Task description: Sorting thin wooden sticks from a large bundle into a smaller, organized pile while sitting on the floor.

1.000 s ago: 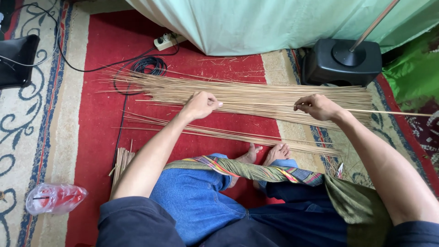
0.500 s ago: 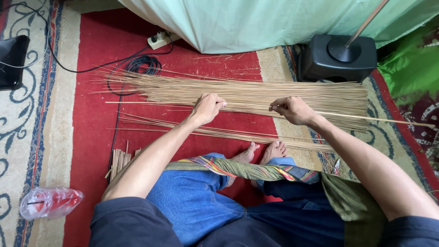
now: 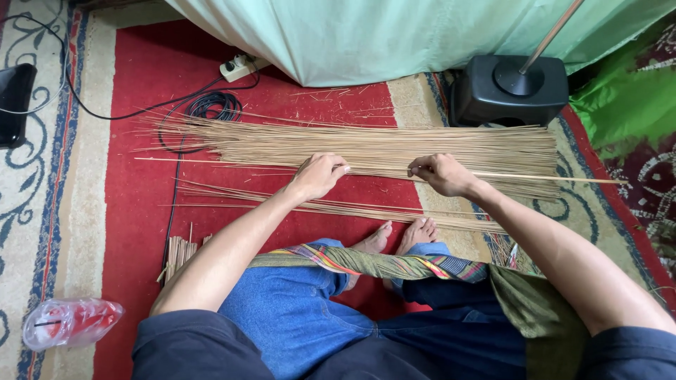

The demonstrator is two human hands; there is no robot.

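Red carpet [image 3: 141,211] underfoot, my left hand [image 3: 318,174] and right hand [image 3: 439,173], fingers closed, pinch one thin stick [image 3: 211,160] from the mid-frame stick pile [image 3: 380,144], ready to draw clear.

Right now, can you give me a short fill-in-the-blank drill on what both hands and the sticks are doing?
Both hands pinch one thin ___.
The left hand and right hand work over the wide stick pile lying on a ___ rug.
The crumpled plastic bottle lies by the person's ___ elbow.

Missing words: stick; red; left
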